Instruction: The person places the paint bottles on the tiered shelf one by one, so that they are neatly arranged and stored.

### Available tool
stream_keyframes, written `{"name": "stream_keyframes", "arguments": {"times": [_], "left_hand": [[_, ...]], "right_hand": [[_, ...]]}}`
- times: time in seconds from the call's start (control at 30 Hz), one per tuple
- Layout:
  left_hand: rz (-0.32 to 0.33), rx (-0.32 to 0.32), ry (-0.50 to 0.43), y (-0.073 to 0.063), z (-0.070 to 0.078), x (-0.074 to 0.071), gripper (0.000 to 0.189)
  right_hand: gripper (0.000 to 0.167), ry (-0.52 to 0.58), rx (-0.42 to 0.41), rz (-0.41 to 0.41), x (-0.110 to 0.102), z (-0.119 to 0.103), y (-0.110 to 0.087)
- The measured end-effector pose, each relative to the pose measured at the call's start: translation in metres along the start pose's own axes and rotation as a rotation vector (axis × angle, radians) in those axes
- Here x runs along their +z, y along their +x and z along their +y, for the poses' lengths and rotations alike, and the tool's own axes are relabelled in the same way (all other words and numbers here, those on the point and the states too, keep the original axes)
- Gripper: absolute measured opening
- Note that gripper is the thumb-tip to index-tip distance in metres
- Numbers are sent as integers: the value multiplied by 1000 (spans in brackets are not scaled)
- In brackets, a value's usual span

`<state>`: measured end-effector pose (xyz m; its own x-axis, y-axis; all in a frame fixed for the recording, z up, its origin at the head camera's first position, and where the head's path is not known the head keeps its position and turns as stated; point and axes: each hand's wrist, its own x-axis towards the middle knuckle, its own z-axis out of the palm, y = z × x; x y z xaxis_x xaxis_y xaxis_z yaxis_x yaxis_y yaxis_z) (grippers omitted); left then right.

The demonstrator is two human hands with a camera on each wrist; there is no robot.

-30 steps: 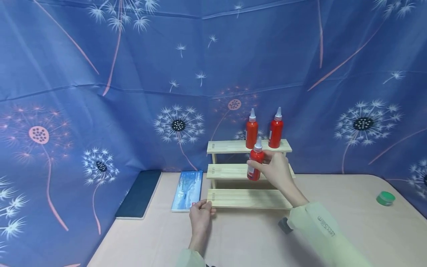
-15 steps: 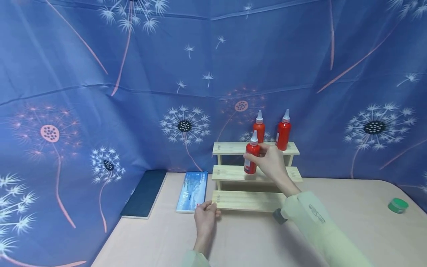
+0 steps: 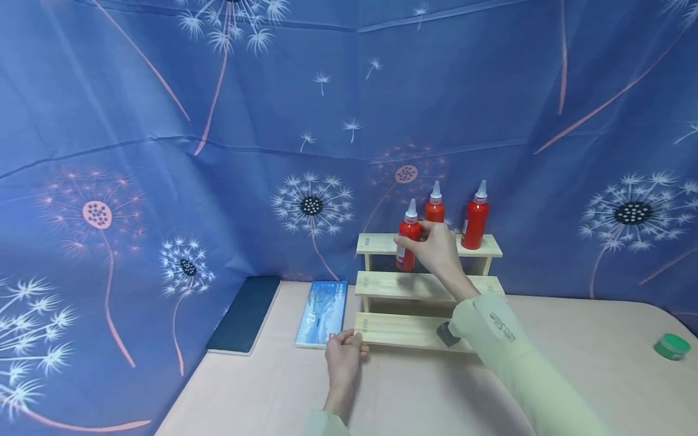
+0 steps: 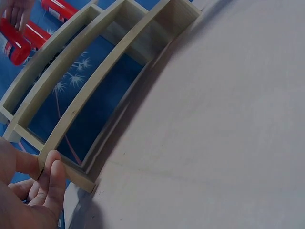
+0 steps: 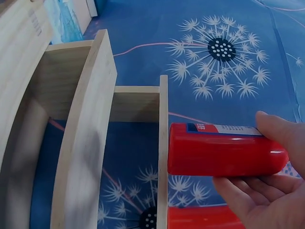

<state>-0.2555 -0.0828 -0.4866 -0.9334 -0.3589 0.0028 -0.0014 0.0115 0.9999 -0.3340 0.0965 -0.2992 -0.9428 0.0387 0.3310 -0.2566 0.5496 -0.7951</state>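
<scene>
A three-step wooden rack [image 3: 403,330] stands on the table, with two red squeeze bottles with white nozzle caps on its top step, one at the right [image 3: 475,224] and one partly hidden [image 3: 434,212] behind my right hand. My right hand [image 3: 438,249] grips a third red bottle [image 3: 406,257] upright between thumb and fingers. In the right wrist view this bottle's [image 5: 214,155] base is right at the top step's edge. My left hand [image 3: 343,360] pinches the front left corner of the lowest step, thumb above and fingers below, as the left wrist view shows.
A blue-and-white booklet [image 3: 323,312] lies left of the rack, and a dark notebook [image 3: 245,315] lies beyond it. At the far right sits a small green-lidded tub [image 3: 672,346]. A blue dandelion-print cloth [image 3: 305,121] hangs behind the table.
My right hand has raised the red bottle from in front of the middle step to the top step's level and moved it left relative to the rack. The left hand keeps its hold.
</scene>
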Motion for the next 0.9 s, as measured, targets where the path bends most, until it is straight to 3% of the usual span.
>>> {"name": "stream_keyframes", "arguments": {"times": [0.43, 0.67, 0.9], "left_hand": [[3, 27, 27, -2, -3, 4, 23], [0, 15, 25, -1, -2, 3, 23], [6, 23, 16, 1, -1, 1, 24]], "right_hand": [[56, -54, -57, 37, 12, 1, 23], [63, -60, -7, 29, 16, -3, 38], [58, -57, -16, 25, 28, -9, 49]]}}
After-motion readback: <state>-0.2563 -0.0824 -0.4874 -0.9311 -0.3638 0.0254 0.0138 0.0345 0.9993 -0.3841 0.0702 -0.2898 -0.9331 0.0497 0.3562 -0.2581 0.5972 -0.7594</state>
